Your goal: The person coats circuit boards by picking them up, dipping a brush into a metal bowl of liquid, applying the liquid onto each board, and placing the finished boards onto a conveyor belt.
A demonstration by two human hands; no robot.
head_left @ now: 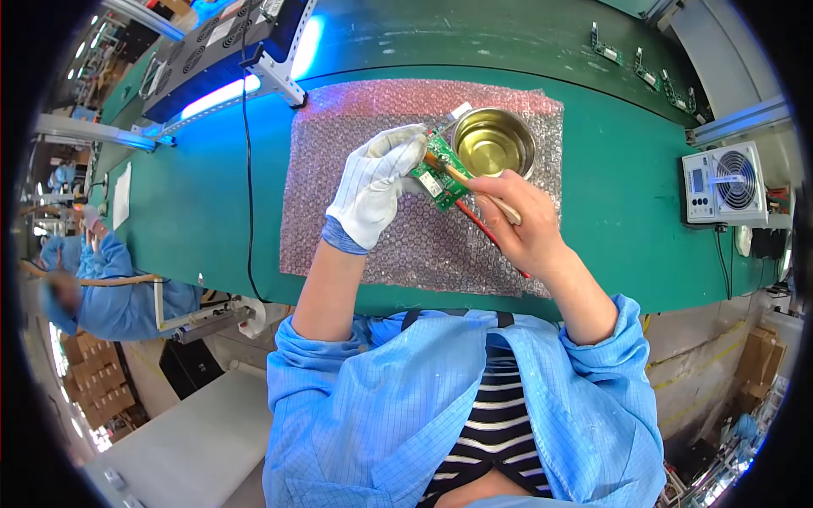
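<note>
My left hand, in a white glove, grips the upper left edge of a green circuit board above the bubble wrap. Bare, my right hand pinches a brush with a light wooden handle. The brush's dark tip lies over the board's face. Right behind the board stands a round metal bowl of yellowish liquid. A red cable or stick slants from the board's lower edge toward my right wrist.
A fan unit stands at the right. Several small boards lie at the back right. On a frame at the upper left sits a black device with blue light. A black cable crosses the mat. A co-worker is at the far left.
</note>
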